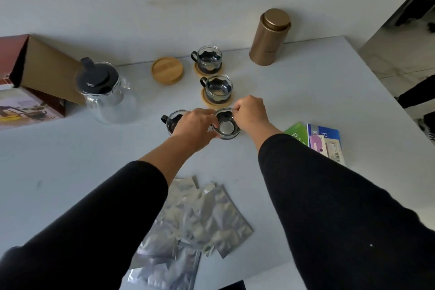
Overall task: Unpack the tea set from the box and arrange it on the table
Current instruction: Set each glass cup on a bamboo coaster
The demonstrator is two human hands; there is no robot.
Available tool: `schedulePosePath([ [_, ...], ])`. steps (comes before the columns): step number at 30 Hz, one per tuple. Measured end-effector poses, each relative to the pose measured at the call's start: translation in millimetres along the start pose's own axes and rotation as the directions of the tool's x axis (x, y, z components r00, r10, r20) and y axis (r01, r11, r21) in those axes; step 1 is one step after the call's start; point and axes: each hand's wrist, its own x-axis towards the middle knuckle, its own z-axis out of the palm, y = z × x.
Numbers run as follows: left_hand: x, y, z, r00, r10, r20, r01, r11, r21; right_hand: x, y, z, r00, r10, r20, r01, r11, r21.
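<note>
Both hands on glass cup (pixel 226 127) at table (pixel 306 92) centre. Right hand (pixel 250 113) pinches far rim; left hand (pixel 195 126) fingers curl round near side (second cup (pixel 173 120) just left). Teapot (pixel 106 94), box (pixel 35 77) far left.

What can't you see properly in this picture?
- Head view: left hand covers most of a cup.
- Right hand hides the handle of the other cup.
- Box: cut off by the left edge, inside unseen.
- Tin: label too small.
</note>
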Motion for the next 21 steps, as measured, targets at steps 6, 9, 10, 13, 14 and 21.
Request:
schedulePosePath([
  [6, 7, -9, 10, 1.000, 0.021, -0.015, -0.021, 1.000, 0.004, 12, 2, 7, 0.998, 0.037, 0.046, -0.035, 0.998, -0.055],
  [9, 8, -12, 6, 0.999, 0.048, -0.024, -0.049, 0.998, -0.035, 17, -3, -9, 1.000, 0.000, 0.026, 0.002, 0.997, -0.072],
  [10, 8, -14, 2, 0.998, 0.044, -0.033, -0.046, 0.998, -0.047, 20, -7, -17, 1.000, -0.025, -0.009, 0.025, 0.997, -0.074],
  [13, 12, -25, -14, 0.988, 0.002, -0.154, -0.015, 0.996, -0.084, 35, -26, -40, 0.984, -0.123, -0.127, 0.114, 0.991, -0.076],
  [14, 16, -32, -19, 0.976, -0.048, -0.213, 0.025, 0.994, -0.110, 41, -34, -45, 0.977, -0.162, -0.142, 0.153, 0.986, -0.071],
  [21, 70, -88, -63, 0.750, -0.647, -0.138, 0.568, 0.736, -0.368, 85, -94, -8, 0.924, -0.378, 0.056, 0.378, 0.926, 0.010],
])
